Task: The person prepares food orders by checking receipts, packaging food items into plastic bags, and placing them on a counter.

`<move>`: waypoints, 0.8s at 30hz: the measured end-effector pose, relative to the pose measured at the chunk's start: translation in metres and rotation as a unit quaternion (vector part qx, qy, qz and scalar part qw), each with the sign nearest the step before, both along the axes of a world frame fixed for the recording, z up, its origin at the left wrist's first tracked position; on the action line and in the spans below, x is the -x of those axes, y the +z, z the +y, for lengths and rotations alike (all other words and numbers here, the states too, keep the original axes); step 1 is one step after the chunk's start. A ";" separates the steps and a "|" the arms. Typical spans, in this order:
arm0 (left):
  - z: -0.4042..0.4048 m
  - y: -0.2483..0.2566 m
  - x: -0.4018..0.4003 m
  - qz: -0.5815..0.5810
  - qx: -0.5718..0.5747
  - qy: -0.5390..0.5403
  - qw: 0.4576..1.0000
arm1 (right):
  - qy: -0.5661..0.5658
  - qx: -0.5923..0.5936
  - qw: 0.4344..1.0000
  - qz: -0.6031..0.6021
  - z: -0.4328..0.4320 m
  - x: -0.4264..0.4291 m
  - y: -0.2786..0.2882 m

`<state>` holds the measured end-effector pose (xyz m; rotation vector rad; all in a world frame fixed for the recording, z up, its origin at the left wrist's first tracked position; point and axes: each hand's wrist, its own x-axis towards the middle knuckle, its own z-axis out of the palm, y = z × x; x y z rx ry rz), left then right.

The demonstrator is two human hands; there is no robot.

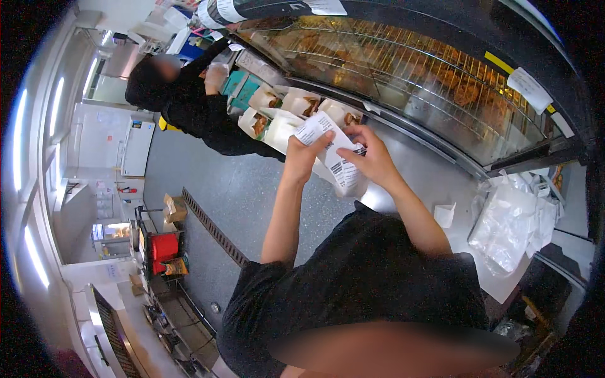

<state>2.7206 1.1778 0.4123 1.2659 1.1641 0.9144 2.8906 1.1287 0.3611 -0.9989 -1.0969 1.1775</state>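
Note:
Both my hands hold a long printed paper slip (336, 165) in front of my chest. My left hand (302, 158) pinches its left edge, thumb on top. At its right edge my right hand (373, 155) grips it between thumb and fingers. The slip bears print. Just beyond my hands, on a counter, stand several open white cartons holding browned food, such as a left carton (248, 124), a middle carton (298, 99) and a right carton (333, 109). A pale, partly hidden item (355, 185) shows beneath the slip; I cannot tell what it is.
A glass-fronted heated cabinet (406, 71) with wire racks runs along the counter. Another person (198, 111) in black stands at the left near teal containers (241, 87). Plastic bags (505, 222) lie at right. A floor drain grate (212, 227) and cardboard box (175, 208) are behind.

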 end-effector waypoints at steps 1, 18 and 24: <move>0.000 0.001 -0.003 0.000 -0.011 0.008 1.000 | 0.017 0.015 0.999 -0.032 0.002 -0.003 -0.002; 0.023 -0.039 0.003 -0.096 -0.001 0.003 0.995 | -0.063 -0.092 0.949 -0.294 0.018 0.025 -0.005; 0.041 -0.026 0.015 -0.062 -0.083 -0.041 0.994 | -0.041 -0.002 0.954 -0.297 0.021 0.040 0.016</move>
